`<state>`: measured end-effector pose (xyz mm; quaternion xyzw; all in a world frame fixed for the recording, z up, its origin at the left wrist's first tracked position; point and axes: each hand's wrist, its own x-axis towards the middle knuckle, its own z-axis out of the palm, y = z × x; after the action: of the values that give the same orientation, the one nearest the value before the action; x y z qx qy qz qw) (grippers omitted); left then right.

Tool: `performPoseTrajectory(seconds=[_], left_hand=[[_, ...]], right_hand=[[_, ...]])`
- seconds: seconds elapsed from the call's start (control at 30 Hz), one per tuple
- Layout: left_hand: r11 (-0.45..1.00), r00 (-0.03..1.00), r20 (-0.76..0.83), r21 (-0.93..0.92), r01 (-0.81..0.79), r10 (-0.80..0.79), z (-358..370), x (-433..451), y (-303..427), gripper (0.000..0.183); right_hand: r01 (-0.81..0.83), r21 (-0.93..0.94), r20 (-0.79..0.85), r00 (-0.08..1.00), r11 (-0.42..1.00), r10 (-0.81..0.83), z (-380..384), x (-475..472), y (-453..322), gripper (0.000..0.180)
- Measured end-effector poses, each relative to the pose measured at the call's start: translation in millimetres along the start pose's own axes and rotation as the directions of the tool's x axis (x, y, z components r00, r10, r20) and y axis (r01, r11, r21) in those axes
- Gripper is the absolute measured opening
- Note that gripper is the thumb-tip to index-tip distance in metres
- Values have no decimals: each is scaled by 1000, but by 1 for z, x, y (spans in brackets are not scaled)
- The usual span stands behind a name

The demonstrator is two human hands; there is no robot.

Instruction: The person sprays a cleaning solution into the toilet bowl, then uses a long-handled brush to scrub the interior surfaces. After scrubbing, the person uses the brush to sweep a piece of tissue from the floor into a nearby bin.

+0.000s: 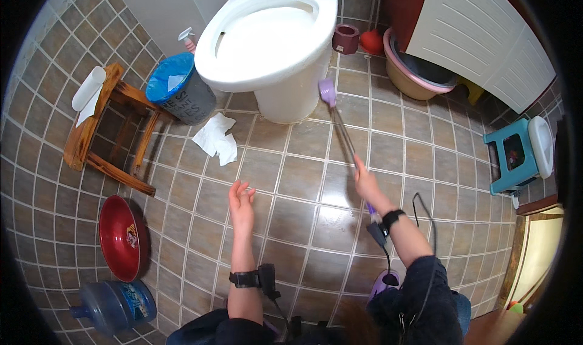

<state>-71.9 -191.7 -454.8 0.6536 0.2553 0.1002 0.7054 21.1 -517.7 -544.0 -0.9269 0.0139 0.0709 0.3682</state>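
Observation:
My right hand (370, 185) is closed around the thin handle of a purple-headed toilet brush (327, 92). The brush head is at the right side of the white toilet's base, close to the floor; whether it touches is unclear. The toilet bowl (266, 40) stands with its lid raised, and a small dark spot shows on the left of its rim. My left hand (242, 204) is held over the tiled floor with nothing in it, fingers apart and slightly curled. Crumpled white paper (218, 137) lies on the floor between that hand and the toilet.
Left are a blue-lined bin (191, 101), a spray bottle (187, 40), a wooden stool (120, 176) with a paper roll (89, 89), a red basin (119, 238) and a water jug (114, 306). Right are a maroon holder (345, 39), a red plunger (371, 42), stacked basins (416, 87) and a teal stool (496, 163).

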Motion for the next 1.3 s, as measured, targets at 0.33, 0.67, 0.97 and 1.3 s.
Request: performPoseTrajectory(seconds=[0.33, 0.67, 0.97, 1.3], left_hand=[[985, 985, 61, -74, -156, 160, 15, 9, 48, 35], [1000, 999, 49, 19, -18, 17, -3, 20, -4, 34], [995, 998, -56, 104, -3, 8, -32, 24, -47, 34], [994, 1000, 18, 106, 20, -22, -15, 21, -85, 32]], right_hand=[[208, 124, -76, 977, 970, -200, -5, -103, -12, 46], [-249, 754, -94, 874, 608, 476, -37, 12, -37, 42], [-83, 707, -198, 930, 702, 310, -71, 203, -38, 46], [-154, -103, -43, 988, 983, 151, -127, 212, 6, 42]])
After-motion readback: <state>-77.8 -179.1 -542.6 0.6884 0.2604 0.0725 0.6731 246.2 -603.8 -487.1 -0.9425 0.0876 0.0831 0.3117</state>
